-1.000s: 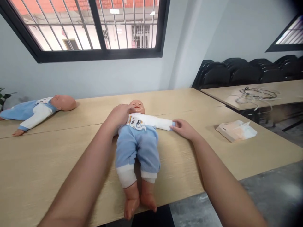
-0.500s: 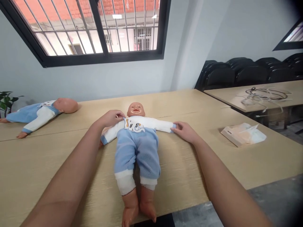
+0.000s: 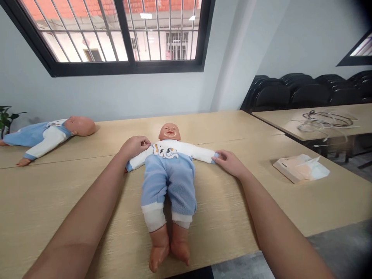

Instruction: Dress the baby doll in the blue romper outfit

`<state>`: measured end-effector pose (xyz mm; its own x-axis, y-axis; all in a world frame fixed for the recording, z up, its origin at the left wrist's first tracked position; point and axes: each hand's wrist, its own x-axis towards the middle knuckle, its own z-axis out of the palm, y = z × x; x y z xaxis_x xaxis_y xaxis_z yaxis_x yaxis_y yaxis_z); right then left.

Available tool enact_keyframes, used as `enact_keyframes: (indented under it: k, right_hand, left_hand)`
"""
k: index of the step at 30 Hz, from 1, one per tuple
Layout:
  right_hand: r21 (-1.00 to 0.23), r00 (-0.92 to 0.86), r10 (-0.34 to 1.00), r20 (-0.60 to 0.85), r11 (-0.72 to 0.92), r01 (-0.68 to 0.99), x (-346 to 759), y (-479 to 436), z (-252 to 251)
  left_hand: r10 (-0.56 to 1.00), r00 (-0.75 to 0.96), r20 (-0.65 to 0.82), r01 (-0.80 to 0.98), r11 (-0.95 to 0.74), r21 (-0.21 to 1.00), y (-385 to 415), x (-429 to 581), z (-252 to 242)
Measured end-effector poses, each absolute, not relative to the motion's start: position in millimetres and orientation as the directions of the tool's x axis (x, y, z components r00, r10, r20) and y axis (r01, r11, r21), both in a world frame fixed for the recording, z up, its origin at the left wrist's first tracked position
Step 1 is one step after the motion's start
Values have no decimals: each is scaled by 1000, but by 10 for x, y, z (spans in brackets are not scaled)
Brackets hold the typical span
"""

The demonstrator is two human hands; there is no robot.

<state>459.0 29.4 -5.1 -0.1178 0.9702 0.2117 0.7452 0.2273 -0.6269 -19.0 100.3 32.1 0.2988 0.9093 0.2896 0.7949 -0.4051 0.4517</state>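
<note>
On the table (image 3: 232,209), the doll (image 3: 168,176) was pinched: cuff (image 3: 214,157) by right hand (image 3: 230,162), shoulder (image 3: 153,148) by left hand (image 3: 134,147), shifted from the face (image 3: 170,132).

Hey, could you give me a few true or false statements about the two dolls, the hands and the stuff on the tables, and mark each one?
1. The right hand is at the sleeve cuff of the near doll. True.
2. The left hand is at the near doll's feet. False: the left hand is by its shoulder.
3. A second doll lies toward the left of the picture. True.
4. The near doll lies face down. False: it lies on its back, face up.
5. The cables lie on the other table. True.
6. The pale pack sits between the dolls. False: the pale pack is to the right of both.
</note>
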Motion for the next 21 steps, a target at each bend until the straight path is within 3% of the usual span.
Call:
enact_keyframes:
  k: [3, 9, 13, 16, 18, 21]
  right_hand:
    - [-642, -116, 973, 199, 218, 735, 4595, 298, -59]
    - [-697, -40, 982, 186, 161, 698, 4572, 265, -42]
    - [-719, -14, 963, 269, 210, 662, 4516, 236, -7]
    - [-734, 18, 949, 316, 232, 638, 4467, 219, 21]
    - [-752, 58, 935, 351, 245, 612, 4442, 217, 31]
    - [-777, 91, 913, 398, 283, 562, 4420, 225, 28]
  left_hand:
    - [915, 235, 327, 815, -369, 447, 980, -177, 288]
    - [886, 290, 362, 801, -432, 415, 884, -26, 481]
    - [760, 460, 459, 687, -632, 359, 736, 477, 844]
    - [715, 678, 170, 599, -671, 438, 652, 984, 1026]
    - [739, 673, -29, 673, -596, 437, 645, 1280, 1060]
    - [773, 622, -128, 747, -536, 395, 653, 1573, 1021]
